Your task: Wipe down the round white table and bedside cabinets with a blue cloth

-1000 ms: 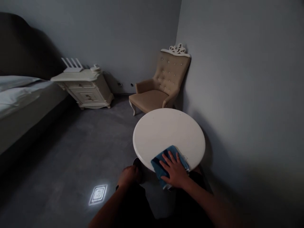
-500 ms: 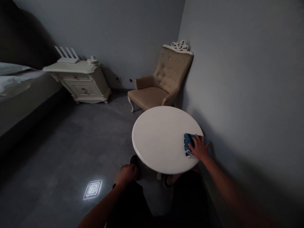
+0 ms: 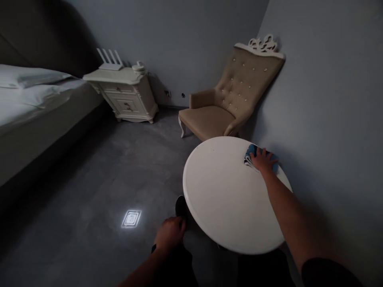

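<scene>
Near the far right rim of the round white table (image 3: 221, 191), my right hand (image 3: 263, 160) presses down on a folded blue cloth (image 3: 249, 154). The fingers are spread over the cloth, and its folded pale edge shows beside the thumb. My left hand (image 3: 171, 232) is closed, knuckles up, above my left leg and left of the table. Nothing shows in its fingers, and it does not touch the tabletop.
A tan tufted armchair (image 3: 239, 87) stands just behind the table. The grey wall (image 3: 335, 99) runs close along the right. A white nightstand (image 3: 128, 97) holds a router (image 3: 110, 63); a bed (image 3: 36, 115) is at left. Light forms a square pattern (image 3: 131, 218) on the floor.
My right hand has slid the cloth away from me along the table's right side, to the far rim. My view has shifted left. The left hand stays closed by my leg.
</scene>
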`<state>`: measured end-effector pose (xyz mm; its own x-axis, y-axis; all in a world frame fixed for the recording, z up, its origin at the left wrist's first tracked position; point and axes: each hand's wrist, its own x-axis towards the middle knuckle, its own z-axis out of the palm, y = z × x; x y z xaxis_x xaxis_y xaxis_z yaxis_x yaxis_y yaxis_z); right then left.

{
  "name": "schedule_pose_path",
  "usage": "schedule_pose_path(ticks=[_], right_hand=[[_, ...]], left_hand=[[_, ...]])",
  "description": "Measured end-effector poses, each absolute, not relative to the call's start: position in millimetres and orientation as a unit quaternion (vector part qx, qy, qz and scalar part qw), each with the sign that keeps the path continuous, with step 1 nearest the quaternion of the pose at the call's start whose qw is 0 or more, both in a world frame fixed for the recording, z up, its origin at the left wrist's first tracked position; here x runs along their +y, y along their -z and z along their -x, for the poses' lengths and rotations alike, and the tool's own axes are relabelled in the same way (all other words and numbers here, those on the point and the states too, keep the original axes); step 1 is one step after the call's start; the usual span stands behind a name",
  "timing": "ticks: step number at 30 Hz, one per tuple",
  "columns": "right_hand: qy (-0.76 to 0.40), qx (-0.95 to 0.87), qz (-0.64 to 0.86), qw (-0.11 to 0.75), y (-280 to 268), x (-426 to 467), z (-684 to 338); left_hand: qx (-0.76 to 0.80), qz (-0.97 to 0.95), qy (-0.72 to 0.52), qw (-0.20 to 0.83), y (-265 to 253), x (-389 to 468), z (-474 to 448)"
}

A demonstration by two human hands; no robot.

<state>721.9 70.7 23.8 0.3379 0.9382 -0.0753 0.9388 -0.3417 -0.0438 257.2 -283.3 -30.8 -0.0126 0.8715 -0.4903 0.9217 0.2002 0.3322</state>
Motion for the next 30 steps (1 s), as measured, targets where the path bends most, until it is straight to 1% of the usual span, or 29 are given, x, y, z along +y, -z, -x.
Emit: schedule_pose_path(ticks=[3, 6, 11, 15, 18, 21, 26, 30], right_hand=[[0.053, 0.609, -0.791, 0.008, -27.6, 112.3, -659.1], [0.067, 0.672, -0.738, -0.004, -31.7, 133.4, -573.2], [0.109, 0.774, -0.622, -0.056, -30.4, 128.2, -437.2], [0.143, 0.811, -0.564, -0.066, -30.3, 122.2, -398.2], [0.150, 0.812, -0.561, -0.064, -32.5, 128.6, -418.7], [0.135, 0.778, -0.610, -0.063, -33.6, 141.7, -471.9], [0.094, 0.696, -0.711, -0.038, -30.6, 144.9, -612.7], [0.052, 0.621, -0.782, -0.022, -26.0, 100.7, -734.0]], left_hand=[[0.706, -0.627, 0.023, 0.329, 31.1, -276.8, -251.4], [0.718, -0.609, 0.020, 0.337, 29.1, -272.7, -250.1], [0.735, -0.594, 0.028, 0.327, 28.5, -272.8, -253.3], [0.746, -0.581, 0.039, 0.323, 28.8, -273.5, -253.0], [0.759, -0.568, 0.067, 0.311, 27.9, -271.7, -254.0], [0.756, -0.577, 0.079, 0.298, 26.3, -268.5, -257.6], [0.752, -0.580, 0.096, 0.298, 24.2, -264.4, -263.4], [0.745, -0.591, 0.078, 0.300, 23.3, -267.8, -264.7]])
